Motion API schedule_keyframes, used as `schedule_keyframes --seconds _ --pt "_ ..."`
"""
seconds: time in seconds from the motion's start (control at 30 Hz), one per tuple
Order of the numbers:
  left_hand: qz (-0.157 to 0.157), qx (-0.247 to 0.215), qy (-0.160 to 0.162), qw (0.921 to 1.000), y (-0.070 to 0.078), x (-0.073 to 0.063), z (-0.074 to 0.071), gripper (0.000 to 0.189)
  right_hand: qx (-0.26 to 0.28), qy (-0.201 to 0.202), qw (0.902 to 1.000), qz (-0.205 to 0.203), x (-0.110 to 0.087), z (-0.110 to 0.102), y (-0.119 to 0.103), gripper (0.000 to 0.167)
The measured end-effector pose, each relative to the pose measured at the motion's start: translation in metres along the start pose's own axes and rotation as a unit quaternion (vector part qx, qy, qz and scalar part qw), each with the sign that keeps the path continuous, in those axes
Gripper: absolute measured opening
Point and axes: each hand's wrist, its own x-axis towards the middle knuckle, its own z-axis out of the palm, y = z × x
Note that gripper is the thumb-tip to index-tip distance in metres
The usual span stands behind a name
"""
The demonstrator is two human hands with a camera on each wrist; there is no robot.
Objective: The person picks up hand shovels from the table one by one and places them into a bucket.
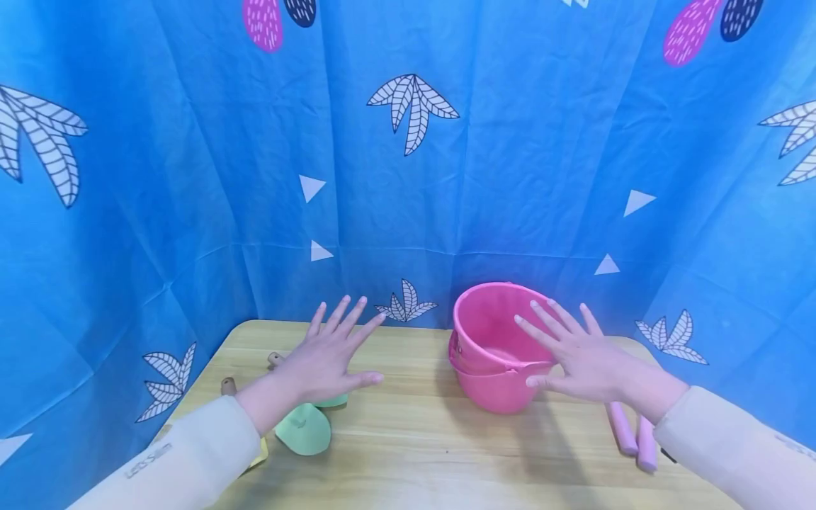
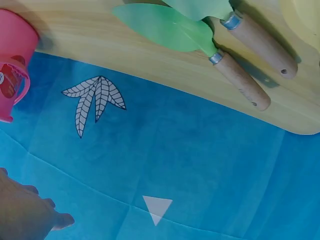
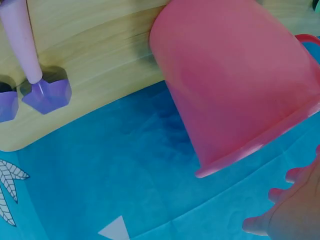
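Note:
My left hand (image 1: pixel 321 360) is spread with straight fingers above the left part of the table and holds nothing. Below it lie two green garden trowels (image 2: pixel 160 26) with wooden handles; in the head view the hand and forearm partly cover them. Over on the right, my right hand (image 1: pixel 586 361) is also spread, palm down and holding nothing. Its fingers overlap the rim of a pink bucket (image 1: pixel 494 389) in the head view, while the right wrist view has the fingertips apart from the bucket's wall. The bucket stands upright, its handle lowered at the side.
Two purple tools with lilac handles (image 1: pixel 647 446) lie near the right forearm; one purple head (image 3: pixel 50 95) has a jagged edge. A yellow item (image 2: pixel 306 20) sits beside the trowels. Behind the wooden table (image 1: pixel 408 439) hangs a blue patterned curtain (image 1: pixel 408 198).

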Motion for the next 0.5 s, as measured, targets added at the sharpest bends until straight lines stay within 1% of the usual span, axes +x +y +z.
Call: schedule_keyframes --seconds 0.3,0.5 --pt "0.015 0.002 0.005 0.9999 0.013 0.010 0.001 0.092 0.002 -0.007 1.0000 0.005 0.000 0.002 0.001 0.086" --pt "0.020 -0.007 -0.004 0.9998 0.024 0.019 0.002 0.091 0.011 -0.016 0.9998 0.009 0.000 0.003 0.001 0.086"
